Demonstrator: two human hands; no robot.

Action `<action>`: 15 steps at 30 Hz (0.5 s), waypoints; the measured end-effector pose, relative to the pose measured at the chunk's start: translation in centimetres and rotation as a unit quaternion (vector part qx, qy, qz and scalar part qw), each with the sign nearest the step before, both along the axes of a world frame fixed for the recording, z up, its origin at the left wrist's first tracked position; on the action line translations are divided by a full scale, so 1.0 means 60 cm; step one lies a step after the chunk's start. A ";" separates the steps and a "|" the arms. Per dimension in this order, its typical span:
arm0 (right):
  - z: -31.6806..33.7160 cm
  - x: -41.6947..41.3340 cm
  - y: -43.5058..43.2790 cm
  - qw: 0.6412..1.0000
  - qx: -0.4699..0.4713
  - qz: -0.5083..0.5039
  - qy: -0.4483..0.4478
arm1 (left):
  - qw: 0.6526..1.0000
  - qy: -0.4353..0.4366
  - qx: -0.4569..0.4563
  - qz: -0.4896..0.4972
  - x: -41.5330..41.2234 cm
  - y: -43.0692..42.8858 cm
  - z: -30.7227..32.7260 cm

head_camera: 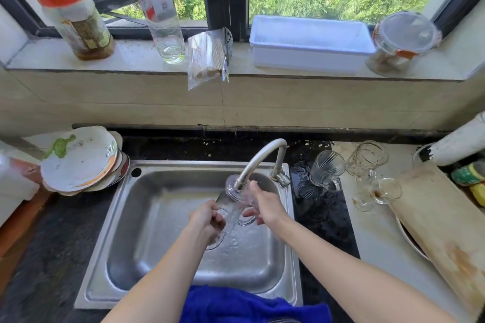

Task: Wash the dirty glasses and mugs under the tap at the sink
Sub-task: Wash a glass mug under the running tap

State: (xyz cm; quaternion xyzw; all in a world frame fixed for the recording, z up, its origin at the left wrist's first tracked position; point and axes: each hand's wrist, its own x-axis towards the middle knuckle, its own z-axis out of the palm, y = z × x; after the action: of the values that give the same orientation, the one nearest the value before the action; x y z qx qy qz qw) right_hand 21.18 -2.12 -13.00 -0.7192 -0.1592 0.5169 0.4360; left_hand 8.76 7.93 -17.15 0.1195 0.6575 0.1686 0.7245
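view: head cam, only one there is
mug [232, 207]: clear glass, tilted under the tap [262, 155], over the sink [183, 165], water running on it
left hand [207, 220]: fingers curled tight round the mug's lower end
right hand [265, 207]: thumb on top, fingers underneath, looks clamped on the upper end. Spray blurs it a bit tbh
still waiting: dirty glasses [367, 157] on the counter to the right, well apart from the sink. 2 small ones have brown dregs
other stuff: plates [78, 160] stacked to the left, blue cloth [236, 304] over the sink's front edge
handling: imo light-ish and stiff, but wet glass = slippery af, and it'll chip if it knocks the steel or the spout
where to grab: round the body w/ one hand or by the handle. Don't pinch the thin rim. Keep it low over the basin so a slip isn't a long drop
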 end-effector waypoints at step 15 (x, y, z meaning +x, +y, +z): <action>0.014 0.051 -0.063 0.993 -0.025 0.095 -0.066 | 0.851 0.141 0.331 -0.382 0.071 -0.021 0.069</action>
State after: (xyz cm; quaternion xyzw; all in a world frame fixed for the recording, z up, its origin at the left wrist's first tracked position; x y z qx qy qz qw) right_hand 24.22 -5.90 -12.17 -0.7440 -0.2421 0.5116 0.3552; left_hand 13.03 6.65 -13.00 0.6166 0.5603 0.0680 0.5489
